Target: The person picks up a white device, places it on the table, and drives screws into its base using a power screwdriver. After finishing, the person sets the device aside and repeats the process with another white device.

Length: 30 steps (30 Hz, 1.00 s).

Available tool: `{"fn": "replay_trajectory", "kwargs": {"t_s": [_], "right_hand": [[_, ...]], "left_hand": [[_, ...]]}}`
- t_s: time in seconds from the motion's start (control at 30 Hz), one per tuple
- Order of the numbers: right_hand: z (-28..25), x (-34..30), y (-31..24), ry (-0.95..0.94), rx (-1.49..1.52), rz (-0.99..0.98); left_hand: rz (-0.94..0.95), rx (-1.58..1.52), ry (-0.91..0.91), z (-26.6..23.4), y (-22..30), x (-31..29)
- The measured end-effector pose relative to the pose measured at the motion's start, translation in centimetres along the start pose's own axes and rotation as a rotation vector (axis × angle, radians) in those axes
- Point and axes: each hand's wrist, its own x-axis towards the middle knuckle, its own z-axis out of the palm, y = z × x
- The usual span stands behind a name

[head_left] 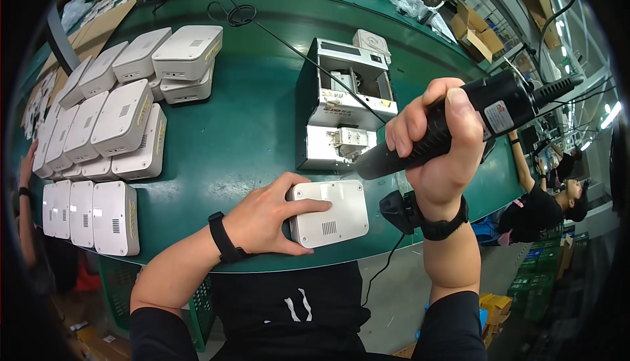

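Note:
My left hand (262, 220) holds a white plastic device housing (341, 213) against the near table edge. Its index finger lies across the top face, while the thumb and other fingers grip the left side. The housing has a small vent grid and round corner holes. My right hand (443, 141) is wrapped round a black electric screwdriver (489, 102), raised to the right of the housing. The screwdriver's nose slants down and left toward the housing's upper right corner, and I cannot make out whether they touch. Just beyond the housing stands a screw feeder (348, 115) with an open top.
Stacks of similar white housings (128, 115) cover the left of the green table (249, 111). A black cable (282, 39) crosses above the feeder. Behind the feeder sits another white unit (373, 42). Co-workers are at the far side and right, and another arm (25, 203) shows far left.

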Motion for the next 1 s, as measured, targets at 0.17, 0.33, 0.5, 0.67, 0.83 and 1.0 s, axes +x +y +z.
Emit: {"fn": "replay_trajectory", "kwargs": {"t_s": [0.17,0.33,0.5,0.67,0.83,1.0], "right_hand": [[0.5,-0.9,0.8,0.031,-0.027,0.034],[0.0,-1.8,2.5,0.042,0.020,0.061],[-0.1,-2.1,2.8,0.010,0.044,0.047],[0.5,-1.8,2.4,0.012,0.032,0.064],[0.2,0.1,-0.5,0.081,-0.019,-0.062],[0.2,1.8,0.6,0.117,-0.104,-0.108]], "left_hand": [[0.066,0.020,0.040,0.4,-0.3,0.2],[0.068,0.029,0.045,0.3,-0.3,0.2],[0.007,0.013,0.008,0.0,0.2,0.1],[0.063,0.044,0.048,0.2,-0.3,0.0],[0.061,0.034,0.045,0.4,-0.3,-0.1],[0.036,0.014,0.021,0.3,-0.1,-0.3]]}}
